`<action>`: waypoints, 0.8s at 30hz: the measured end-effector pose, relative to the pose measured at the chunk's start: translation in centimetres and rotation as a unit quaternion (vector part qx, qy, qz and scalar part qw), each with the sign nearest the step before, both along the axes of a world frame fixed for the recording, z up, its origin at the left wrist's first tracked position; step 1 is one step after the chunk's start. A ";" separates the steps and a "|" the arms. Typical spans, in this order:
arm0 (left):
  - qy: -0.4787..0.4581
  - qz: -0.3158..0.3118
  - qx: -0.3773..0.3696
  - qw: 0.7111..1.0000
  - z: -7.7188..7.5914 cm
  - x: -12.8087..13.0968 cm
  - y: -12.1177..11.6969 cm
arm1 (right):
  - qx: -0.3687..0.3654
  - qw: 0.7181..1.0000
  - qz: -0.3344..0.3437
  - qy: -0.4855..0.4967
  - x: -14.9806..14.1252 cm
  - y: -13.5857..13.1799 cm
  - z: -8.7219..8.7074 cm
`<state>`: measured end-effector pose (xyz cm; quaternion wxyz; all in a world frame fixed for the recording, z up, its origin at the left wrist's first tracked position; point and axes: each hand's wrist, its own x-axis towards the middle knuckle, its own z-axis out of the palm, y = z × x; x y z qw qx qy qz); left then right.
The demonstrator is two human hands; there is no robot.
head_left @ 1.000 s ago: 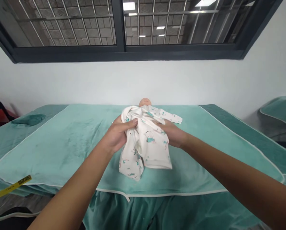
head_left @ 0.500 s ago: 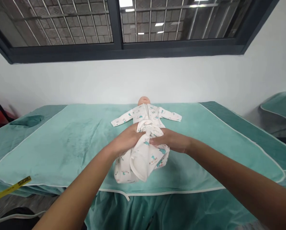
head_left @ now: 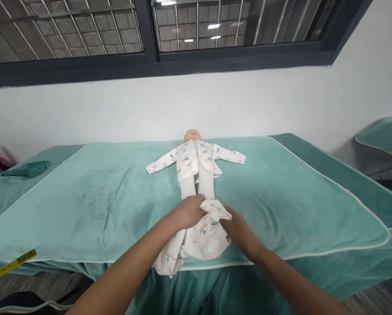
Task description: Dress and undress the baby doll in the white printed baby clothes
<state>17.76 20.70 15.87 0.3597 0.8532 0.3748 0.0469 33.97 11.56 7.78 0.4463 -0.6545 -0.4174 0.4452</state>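
Observation:
A baby doll [head_left: 192,135] lies on its back with its head toward the wall, wearing a white printed baby shirt [head_left: 186,159] with the sleeves spread out. Its white legs [head_left: 206,183] show below the shirt hem. Around the lower legs are bunched white printed baby pants [head_left: 204,236]. My left hand [head_left: 191,212] is closed on the waistband at its left side, and my right hand [head_left: 237,229] pinches the fabric at the right side. The doll's feet are hidden in the cloth, which hangs near the bed's front edge.
A light green blanket [head_left: 93,205] with white piping covers the surface. Behind it stand a white wall [head_left: 117,109] and a dark window frame [head_left: 182,63]. A yellow tape strip [head_left: 12,265] is at lower left. Another green-covered surface [head_left: 386,135] is at the right.
Both hands have moved down toward the near edge with the pants. The doll's white legs are now exposed between shirt and pants. The view has shifted slightly.

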 end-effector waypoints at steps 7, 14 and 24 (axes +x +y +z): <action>-0.049 -0.103 -0.137 0.984 2.0 -1.1 0.4 | 0.013 0.995 0.012 0.099 -0.4 0.1 1.1; -0.117 -0.071 -0.238 0.962 3.4 -0.8 1.2 | 0.119 0.991 -0.011 0.061 0.2 1.5 1.4; -0.205 0.155 0.019 0.966 0.9 2.8 4.2 | 0.137 0.981 -0.137 -0.001 1.0 6.5 1.1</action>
